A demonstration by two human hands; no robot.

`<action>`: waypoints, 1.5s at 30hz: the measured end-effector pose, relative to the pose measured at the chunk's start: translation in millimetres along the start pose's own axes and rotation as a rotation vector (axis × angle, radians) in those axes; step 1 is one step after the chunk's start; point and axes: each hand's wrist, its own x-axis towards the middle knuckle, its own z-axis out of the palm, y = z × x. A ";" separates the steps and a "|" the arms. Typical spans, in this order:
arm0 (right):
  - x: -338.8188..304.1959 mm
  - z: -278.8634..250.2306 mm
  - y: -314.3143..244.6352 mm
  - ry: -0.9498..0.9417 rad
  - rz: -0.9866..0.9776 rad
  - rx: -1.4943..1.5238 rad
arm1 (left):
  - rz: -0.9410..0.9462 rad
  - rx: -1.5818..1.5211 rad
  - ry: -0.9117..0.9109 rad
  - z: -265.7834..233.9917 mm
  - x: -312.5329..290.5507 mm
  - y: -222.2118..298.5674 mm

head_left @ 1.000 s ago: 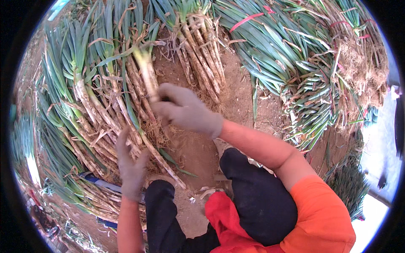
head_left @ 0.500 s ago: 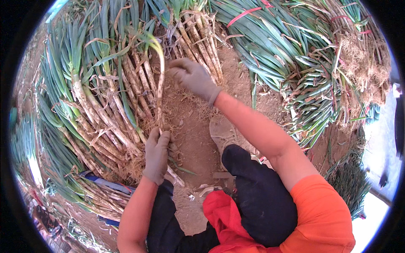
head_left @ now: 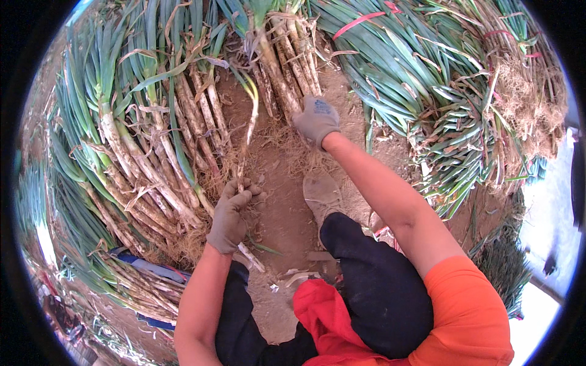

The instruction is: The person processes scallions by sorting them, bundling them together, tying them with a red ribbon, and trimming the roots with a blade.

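My left hand, gloved, clenched round 1 thin green onion stalk held upright over the dirt; my right hand gripping a stalk in the upper green onion pile

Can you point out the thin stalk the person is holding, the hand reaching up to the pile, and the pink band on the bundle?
thin stalk (head_left: 249, 125), head view, mid-stem.
right hand (head_left: 316, 119), head view, back of glove.
pink band (head_left: 360, 22), head view, middle of the strip.
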 end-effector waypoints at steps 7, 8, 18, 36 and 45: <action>-80.2 -31.5 -42.7 -0.322 -0.136 0.443 | 0.003 0.023 -0.048 -3.8 2.9 -29.3; -92.9 -21.3 -48.7 -0.306 -0.261 0.420 | -0.014 -0.056 -0.040 12.4 -2.8 -28.5; -40.5 7.5 -34.8 0.205 -0.372 0.042 | 0.042 -0.009 -0.102 7.1 -33.3 31.8; -69.2 -6.6 -87.0 -0.524 -0.208 0.847 | -0.044 -0.078 -0.063 -42.2 -16.4 -11.1; -39.7 23.3 -87.0 -0.173 -0.431 0.285 | -0.024 -0.090 0.013 -4.0 -51.3 25.7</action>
